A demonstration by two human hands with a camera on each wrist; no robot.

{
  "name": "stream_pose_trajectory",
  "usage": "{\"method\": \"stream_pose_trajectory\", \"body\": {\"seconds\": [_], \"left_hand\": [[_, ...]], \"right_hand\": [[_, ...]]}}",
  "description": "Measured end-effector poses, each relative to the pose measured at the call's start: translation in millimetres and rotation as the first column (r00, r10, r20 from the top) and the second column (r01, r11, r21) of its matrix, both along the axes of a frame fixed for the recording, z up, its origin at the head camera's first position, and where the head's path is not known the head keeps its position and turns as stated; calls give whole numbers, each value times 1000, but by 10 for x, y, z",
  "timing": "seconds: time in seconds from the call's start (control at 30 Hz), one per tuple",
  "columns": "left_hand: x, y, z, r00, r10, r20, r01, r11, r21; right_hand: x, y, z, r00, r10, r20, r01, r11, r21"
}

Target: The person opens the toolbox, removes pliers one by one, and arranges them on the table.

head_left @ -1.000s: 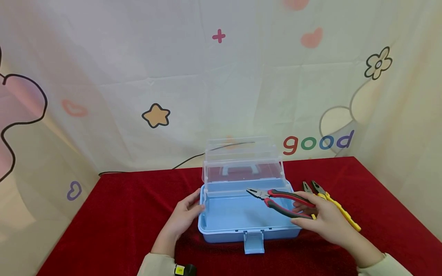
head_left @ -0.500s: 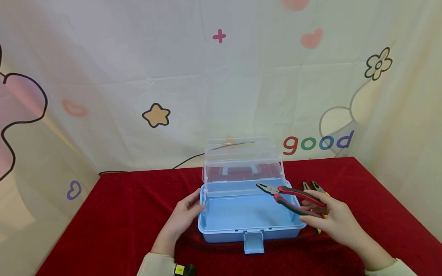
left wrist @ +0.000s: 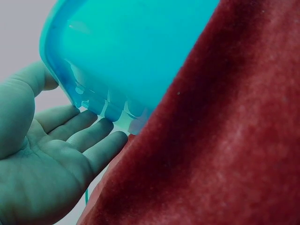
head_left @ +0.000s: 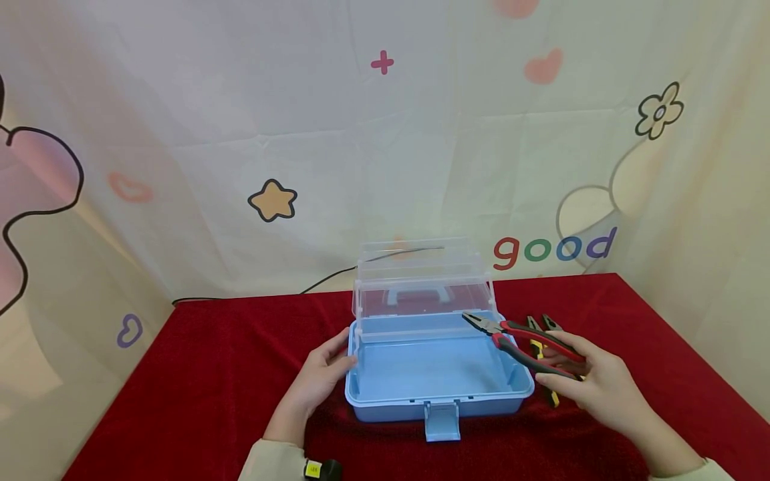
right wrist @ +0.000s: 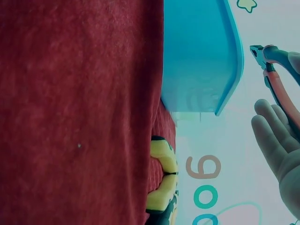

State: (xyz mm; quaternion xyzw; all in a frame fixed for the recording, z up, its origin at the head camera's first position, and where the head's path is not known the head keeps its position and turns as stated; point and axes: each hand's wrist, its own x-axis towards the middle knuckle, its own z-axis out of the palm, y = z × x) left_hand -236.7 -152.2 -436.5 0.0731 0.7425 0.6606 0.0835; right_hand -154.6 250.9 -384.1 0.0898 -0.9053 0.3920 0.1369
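A light-blue toolbox (head_left: 391, 411) stands on the red cloth with its clear lid raised at the back. At its left side, my left hand (head_left: 319, 377) touches the outer wall with nearly straight fingertips, the thumb at the rim; the left wrist view shows the palm (left wrist: 47, 173) facing the box. My right hand (head_left: 601, 384) grips combination pliers (head_left: 494, 329) by their red-and-black handles, which are spread apart. The pliers hang above the box's right end, with their nose pointing left. In the right wrist view the pliers (right wrist: 272, 65) are partly cut off by the frame.
Two yellow-handled pliers (head_left: 537, 347) lie right of the box, partly hidden under my right hand. A black tape-measure-like item with a yellow label (head_left: 321, 470) is near my left sleeve. A dark cable (head_left: 327, 279) runs along the curtain behind the table (head_left: 240, 374).
My right hand has moved rightward with the combination pliers, from over the box's middle to its right end. More of the box's right rim shows. The left hand has stayed put.
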Motion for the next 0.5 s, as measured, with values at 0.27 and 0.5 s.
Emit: {"method": "stream_pose_trajectory", "body": {"seconds": [0.27, 0.5], "left_hand": [[2, 2, 2, 1000, 2, 1, -2, 1000, -12], [2, 4, 4, 1000, 3, -1, -3, 1000, -1]], "right_hand": [[35, 71, 1, 999, -50, -3, 50, 999, 9], [59, 145, -1, 997, -79, -5, 79, 997, 1]]}}
